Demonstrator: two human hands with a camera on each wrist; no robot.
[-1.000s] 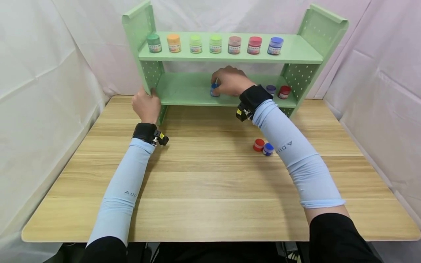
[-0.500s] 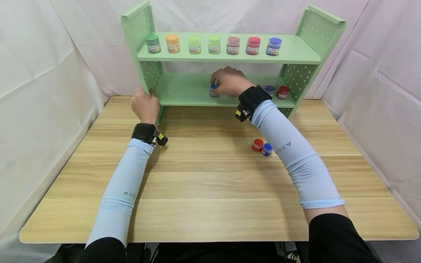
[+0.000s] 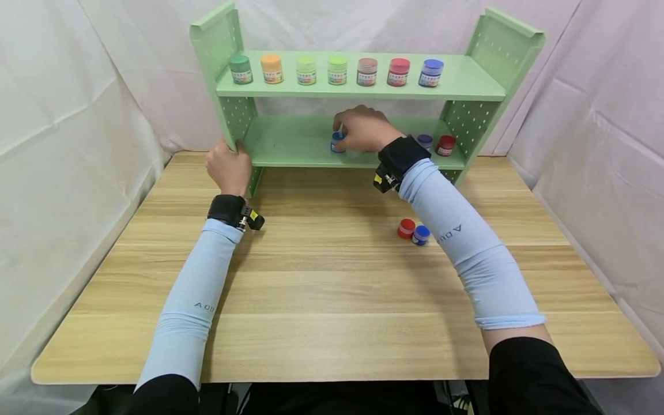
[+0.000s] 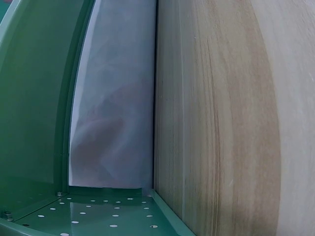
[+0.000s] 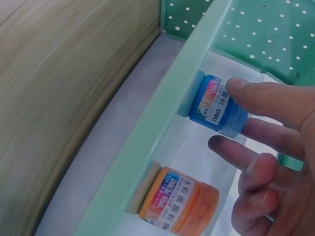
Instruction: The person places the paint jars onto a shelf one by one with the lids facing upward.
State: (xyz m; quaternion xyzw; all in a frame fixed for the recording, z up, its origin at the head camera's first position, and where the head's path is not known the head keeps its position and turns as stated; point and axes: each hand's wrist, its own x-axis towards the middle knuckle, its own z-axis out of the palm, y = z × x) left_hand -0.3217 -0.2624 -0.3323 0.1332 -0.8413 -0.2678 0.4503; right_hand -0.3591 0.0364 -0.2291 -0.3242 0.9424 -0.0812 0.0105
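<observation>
On the lower shelf of a green metal rack (image 3: 290,141), my right hand (image 3: 365,128) pinches a small blue paint jar (image 3: 337,142). The right wrist view shows the thumb on the label of this jar (image 5: 211,103), with fingers on its other side. An orange paint jar (image 5: 177,201) stands beside it on the same shelf, mostly hidden by my hand in the head view. My left hand (image 3: 230,167) grips the front edge of the rack's left side panel. The left wrist view shows a shelf surface and perforated panel (image 4: 98,216), but no hand.
Several paint jars, such as a yellow-orange one (image 3: 272,69), line the upper shelf. A purple-capped jar (image 3: 424,142) and a dark red jar (image 3: 445,146) stand at the lower right. Red (image 3: 406,229) and blue (image 3: 421,235) jars sit on the wooden table (image 3: 311,288).
</observation>
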